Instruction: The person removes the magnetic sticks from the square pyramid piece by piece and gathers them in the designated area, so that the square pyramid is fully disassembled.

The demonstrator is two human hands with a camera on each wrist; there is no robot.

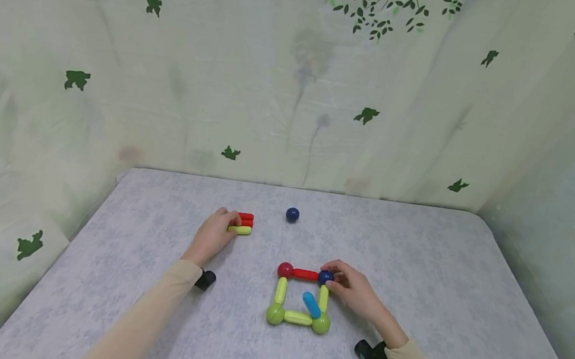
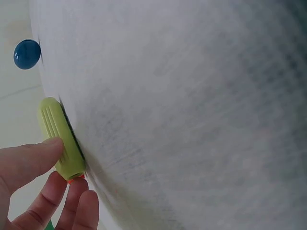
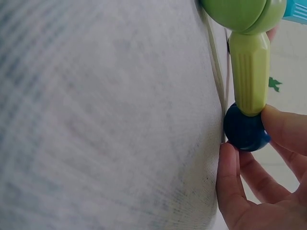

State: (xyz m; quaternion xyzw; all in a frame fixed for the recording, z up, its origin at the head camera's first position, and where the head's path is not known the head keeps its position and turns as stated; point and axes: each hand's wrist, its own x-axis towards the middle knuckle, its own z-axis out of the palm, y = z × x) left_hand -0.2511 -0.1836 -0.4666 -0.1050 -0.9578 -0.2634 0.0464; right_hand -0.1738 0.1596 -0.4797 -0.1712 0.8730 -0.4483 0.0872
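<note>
Yellow-green stick [image 2: 56, 125] is kinda poking out lengthwise, rightward from your pinching left fingers [image 2: 45, 196]; your right fingers [image 3: 263, 182] are gripping a blue ball [image 3: 244, 133].

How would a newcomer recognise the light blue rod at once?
On the grey tabletop, the right hand holds a four-sided frame. From the green ball at its near right corner, the light blue rod sticks up. Only this rod is blue; neighbouring rods are red or yellow-green.
</note>
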